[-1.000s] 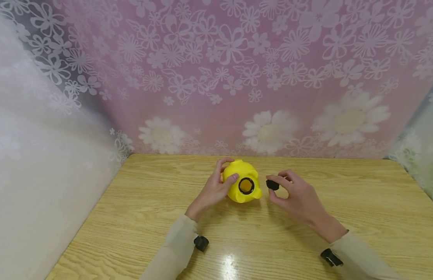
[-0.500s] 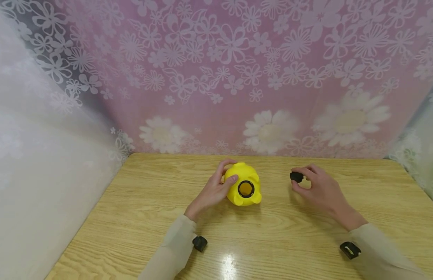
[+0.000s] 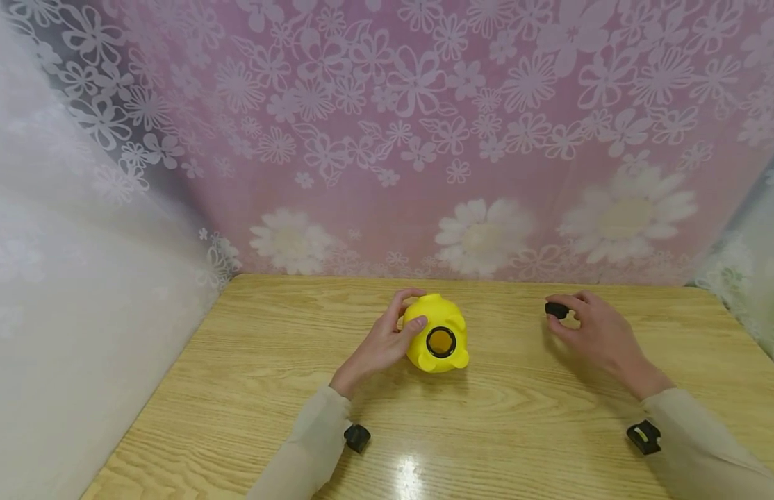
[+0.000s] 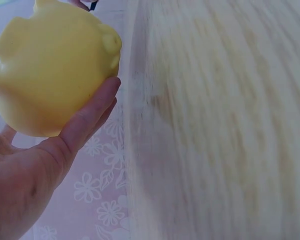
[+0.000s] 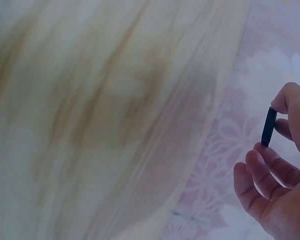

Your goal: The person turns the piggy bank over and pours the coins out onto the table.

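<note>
My left hand (image 3: 383, 340) grips a round yellow piggy bank (image 3: 424, 311) from its left side, the thumb over the near face. A black-rimmed round hole in the bank's underside faces up toward the head camera, with stubby feet around it. In the left wrist view the smooth side of the piggy bank (image 4: 55, 65) shows, resting against the fingers. Off to the right, my right hand (image 3: 606, 340) pinches a small black round cap (image 3: 556, 310) between thumb and fingertips. Seen edge-on in the right wrist view, the cap (image 5: 269, 127) looks like a thin disc.
A wood-grain table (image 3: 499, 423) lies under both hands. Behind its far edge hangs a pink floral curtain (image 3: 374, 173), and a pale cloth (image 3: 93, 312) hangs at the left. Black wrist cameras, such as the left one (image 3: 358, 437), sit at both sleeves.
My right hand has carried the black cap to the right, away from the piggy bank. The left hand keeps its grip, and the bank has tilted and shifted slightly toward me.
</note>
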A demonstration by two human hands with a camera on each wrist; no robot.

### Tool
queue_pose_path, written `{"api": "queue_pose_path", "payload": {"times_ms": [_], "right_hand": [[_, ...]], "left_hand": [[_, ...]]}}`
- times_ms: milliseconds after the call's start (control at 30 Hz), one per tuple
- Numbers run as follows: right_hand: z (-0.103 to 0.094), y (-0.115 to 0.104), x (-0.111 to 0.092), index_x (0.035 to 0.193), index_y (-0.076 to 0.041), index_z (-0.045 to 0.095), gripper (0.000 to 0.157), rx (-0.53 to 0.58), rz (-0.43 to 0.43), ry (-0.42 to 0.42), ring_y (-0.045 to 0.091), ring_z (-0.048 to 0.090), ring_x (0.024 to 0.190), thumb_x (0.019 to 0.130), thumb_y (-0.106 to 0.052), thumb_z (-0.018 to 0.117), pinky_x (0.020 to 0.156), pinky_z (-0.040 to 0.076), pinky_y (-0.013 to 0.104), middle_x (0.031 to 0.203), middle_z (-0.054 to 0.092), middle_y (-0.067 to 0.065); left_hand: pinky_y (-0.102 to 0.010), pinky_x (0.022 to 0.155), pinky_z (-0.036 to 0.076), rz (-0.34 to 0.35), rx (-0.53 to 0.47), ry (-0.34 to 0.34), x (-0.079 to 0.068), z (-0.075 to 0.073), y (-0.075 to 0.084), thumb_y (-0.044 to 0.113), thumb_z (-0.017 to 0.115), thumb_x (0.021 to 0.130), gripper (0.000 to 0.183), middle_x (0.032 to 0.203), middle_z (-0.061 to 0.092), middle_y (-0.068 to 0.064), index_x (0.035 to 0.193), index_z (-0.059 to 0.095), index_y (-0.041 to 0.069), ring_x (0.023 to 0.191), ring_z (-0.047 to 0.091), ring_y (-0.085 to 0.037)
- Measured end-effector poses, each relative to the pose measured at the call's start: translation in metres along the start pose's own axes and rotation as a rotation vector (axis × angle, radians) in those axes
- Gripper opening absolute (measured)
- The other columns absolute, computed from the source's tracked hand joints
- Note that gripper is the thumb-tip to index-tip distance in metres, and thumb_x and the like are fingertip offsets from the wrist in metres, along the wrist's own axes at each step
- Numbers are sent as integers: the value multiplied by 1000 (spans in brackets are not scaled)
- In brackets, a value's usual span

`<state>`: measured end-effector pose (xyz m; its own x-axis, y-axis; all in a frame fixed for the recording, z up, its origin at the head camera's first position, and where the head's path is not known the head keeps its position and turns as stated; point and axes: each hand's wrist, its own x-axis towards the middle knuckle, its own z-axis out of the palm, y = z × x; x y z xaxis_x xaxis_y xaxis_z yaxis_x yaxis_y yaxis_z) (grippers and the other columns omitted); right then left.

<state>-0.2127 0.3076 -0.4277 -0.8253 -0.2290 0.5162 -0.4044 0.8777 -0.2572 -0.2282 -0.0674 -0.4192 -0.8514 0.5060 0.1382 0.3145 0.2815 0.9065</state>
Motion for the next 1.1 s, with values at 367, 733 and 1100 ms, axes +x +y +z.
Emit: {"api": "queue_pose_path", "payload": {"times_ms": [367,733,1100], "right_hand": [[-5,31,0,126,-3,69,39,-22,109,-175,28,63,72,92,-22,73,55,48,39,109,66,31],[-5,48,2,125,1,68,41,-59,143,-306,40,65,85,93,-25,72,67,54,55,112,65,34],[-5,55,3,121,1,70,38,-95,151,-393,29,63,73,94,-27,69,58,51,45,104,66,28]], "left_hand": [[-36,88,60,8,-9,-12,-1,2,-1,39,46,109,45,142,55,-15,152,33,34,110,67,-27],[-37,92,59,21,-2,-21,0,2,0,42,47,109,48,142,55,-15,153,33,29,119,64,-26],[-34,74,63,-9,-53,-38,1,1,1,37,48,109,44,143,53,-18,151,33,38,104,70,-28]]}}
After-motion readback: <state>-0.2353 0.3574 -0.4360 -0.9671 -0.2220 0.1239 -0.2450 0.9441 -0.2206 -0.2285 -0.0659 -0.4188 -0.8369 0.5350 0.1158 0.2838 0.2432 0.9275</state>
